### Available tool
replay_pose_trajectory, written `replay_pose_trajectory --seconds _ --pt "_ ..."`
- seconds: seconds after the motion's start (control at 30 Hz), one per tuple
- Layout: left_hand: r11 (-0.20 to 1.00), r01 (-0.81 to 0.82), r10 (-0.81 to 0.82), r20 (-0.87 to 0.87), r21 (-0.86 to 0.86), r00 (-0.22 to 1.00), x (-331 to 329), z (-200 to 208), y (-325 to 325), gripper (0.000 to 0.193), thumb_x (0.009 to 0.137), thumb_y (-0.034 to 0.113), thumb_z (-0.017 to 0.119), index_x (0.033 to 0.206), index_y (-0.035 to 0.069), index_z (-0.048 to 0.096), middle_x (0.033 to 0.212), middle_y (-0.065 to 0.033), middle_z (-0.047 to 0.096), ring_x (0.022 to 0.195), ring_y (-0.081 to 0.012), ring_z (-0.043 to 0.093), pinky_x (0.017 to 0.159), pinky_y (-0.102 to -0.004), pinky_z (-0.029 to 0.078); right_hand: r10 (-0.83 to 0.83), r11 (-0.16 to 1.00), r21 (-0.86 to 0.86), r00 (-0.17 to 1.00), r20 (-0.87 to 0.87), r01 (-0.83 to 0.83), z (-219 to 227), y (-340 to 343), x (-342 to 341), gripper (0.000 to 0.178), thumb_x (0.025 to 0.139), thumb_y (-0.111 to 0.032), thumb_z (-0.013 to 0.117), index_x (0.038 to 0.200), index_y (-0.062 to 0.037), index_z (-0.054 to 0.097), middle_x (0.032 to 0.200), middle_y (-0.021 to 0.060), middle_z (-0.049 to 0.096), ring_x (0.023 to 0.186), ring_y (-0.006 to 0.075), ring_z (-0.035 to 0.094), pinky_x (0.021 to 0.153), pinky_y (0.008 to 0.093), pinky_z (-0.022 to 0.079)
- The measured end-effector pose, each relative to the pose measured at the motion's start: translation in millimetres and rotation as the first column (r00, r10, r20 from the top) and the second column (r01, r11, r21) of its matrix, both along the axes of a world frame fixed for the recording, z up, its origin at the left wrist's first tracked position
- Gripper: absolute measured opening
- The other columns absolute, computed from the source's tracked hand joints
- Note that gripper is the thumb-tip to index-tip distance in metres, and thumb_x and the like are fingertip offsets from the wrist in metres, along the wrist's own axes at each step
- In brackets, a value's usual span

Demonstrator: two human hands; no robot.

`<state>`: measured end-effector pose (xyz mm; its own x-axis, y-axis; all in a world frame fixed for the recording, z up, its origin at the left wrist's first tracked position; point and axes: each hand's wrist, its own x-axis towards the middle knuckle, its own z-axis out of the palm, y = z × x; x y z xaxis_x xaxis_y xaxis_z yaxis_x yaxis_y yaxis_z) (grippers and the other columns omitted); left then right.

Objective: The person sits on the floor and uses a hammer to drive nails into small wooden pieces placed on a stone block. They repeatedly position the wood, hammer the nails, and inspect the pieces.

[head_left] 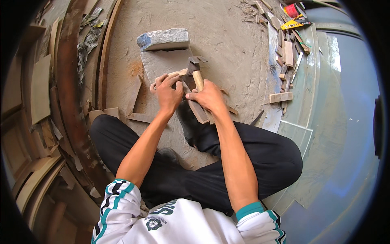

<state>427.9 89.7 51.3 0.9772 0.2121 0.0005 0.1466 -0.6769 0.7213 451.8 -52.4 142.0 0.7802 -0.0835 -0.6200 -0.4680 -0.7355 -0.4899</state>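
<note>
My right hand (pixel 208 95) is wrapped round the pale wooden handle of a hammer (pixel 198 80). The hammer's dark metal head is up at the far end, beside a small piece of wood (pixel 177 73). My left hand (pixel 168 92) is closed over that light piece, with its fingers bent and partly hiding it. Under and beside my right hand, a brown wooden strip (pixel 196 111) slants toward my shoe. Just beyond my left hand lies a flat grey slab (pixel 164 63), with a thick whitish block (pixel 168 40) across its far end.
Loose wood scraps (pixel 135 94) lie left of my hands. Long boards (pixel 106 53) run along the left side. At the right stand glass sheets (pixel 325 101), with a pile of offcuts (pixel 287 55) and a yellow-black handsaw (pixel 295 23) by their far edge.
</note>
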Motion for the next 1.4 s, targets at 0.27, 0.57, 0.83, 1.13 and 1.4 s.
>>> replay_pose_trajectory --seconds 0.27,0.57,0.83,1.13,1.4 --pt "0.994 0.082 -0.087 -0.070 -0.067 0.994 4 3 -3 0.034 0.083 0.035 0.071 0.101 0.007 0.078 0.113 -0.0057 0.069 0.118 -0.0257 0.056 0.112 -0.0558 0.018 0.057 0.998 -0.029 0.998 -0.015 -0.057 -2 9 -1 0.039 0.074 -0.017 0.071 0.104 0.0064 0.061 0.101 0.0306 0.068 0.100 0.0438 0.067 0.087 0.0475 0.053" --pt "0.950 0.192 -0.213 -0.060 -0.248 0.975 8 -5 11 0.033 0.087 0.031 0.069 0.108 0.006 0.076 0.118 -0.0099 0.066 0.118 -0.0269 0.056 0.111 -0.0451 0.028 0.049 0.998 0.036 0.999 0.008 -0.049 -2 13 -5 0.044 0.071 -0.019 0.075 0.103 0.0073 0.061 0.100 0.0322 0.067 0.100 0.0441 0.067 0.087 0.0472 0.053" --pt "0.996 0.085 -0.085 -0.007 0.002 0.996 -3 14 7 0.038 0.083 0.039 0.073 0.107 0.010 0.075 0.115 -0.0097 0.065 0.122 -0.0293 0.051 0.109 -0.0566 0.026 0.070 0.997 -0.049 0.994 0.081 -0.066 4 9 -1 0.048 0.072 -0.026 0.077 0.102 0.0084 0.063 0.099 0.0312 0.068 0.097 0.0446 0.067 0.086 0.0473 0.053" --pt "0.142 -0.730 -0.217 -0.741 -0.668 0.636 -37 39 -30 0.071 0.098 0.064 0.039 0.119 -0.002 0.055 0.091 -0.0092 0.059 0.072 -0.0217 0.058 0.069 -0.0405 0.052 0.001 0.994 0.105 1.000 0.016 -0.003 32 3 10 0.029 0.090 -0.020 0.071 0.098 0.0047 0.058 0.068 0.0071 0.062 0.048 0.0133 0.059 0.042 0.0297 0.048" --pt "-0.284 -0.743 -0.281 -0.688 -0.606 0.669 -13 21 -56 0.068 0.103 0.063 0.009 0.086 0.007 0.045 0.065 -0.0062 0.041 0.049 -0.0239 0.045 0.048 -0.0440 0.045 0.021 0.991 0.136 0.999 -0.050 -0.014 33 12 12 0.048 0.093 -0.039 0.065 0.094 0.0088 0.060 0.066 0.0140 0.063 0.047 0.0196 0.061 0.044 0.0351 0.049"
